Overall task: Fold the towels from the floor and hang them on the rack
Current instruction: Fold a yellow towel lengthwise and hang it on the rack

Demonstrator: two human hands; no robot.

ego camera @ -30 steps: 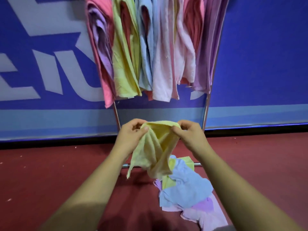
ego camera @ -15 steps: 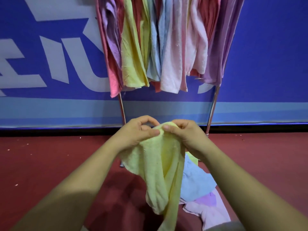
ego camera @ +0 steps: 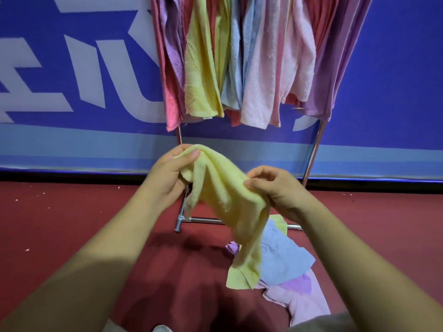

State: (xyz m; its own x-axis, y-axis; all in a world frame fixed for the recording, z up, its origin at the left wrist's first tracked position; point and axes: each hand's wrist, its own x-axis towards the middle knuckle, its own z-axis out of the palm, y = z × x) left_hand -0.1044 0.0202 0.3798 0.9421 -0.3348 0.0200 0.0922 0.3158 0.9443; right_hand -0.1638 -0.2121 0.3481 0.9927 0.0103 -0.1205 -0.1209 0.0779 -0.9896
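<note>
I hold a yellow towel (ego camera: 225, 195) in the air in front of the rack. My left hand (ego camera: 167, 173) pinches its upper corner, raised higher. My right hand (ego camera: 275, 188) grips the towel's edge lower and to the right, so the cloth slopes down and its tail hangs toward the floor. Below it a small pile lies on the floor: a blue towel (ego camera: 282, 255), a purple towel (ego camera: 299, 283) and a pale pink towel (ego camera: 302, 303). The metal rack (ego camera: 311, 159) stands behind, with several pink, yellow, blue and purple hung towels (ego camera: 251, 63) on it.
The rack's foot bar (ego camera: 206, 220) lies across the red floor (ego camera: 60, 224) just behind the pile. A blue wall banner (ego camera: 84, 80) with white lettering closes off the back.
My hands have drawn apart along the towel's edge. The left hand rose and the right hand dropped and moved right, so the towel now slopes between them. The view shifted nearer the rack.
</note>
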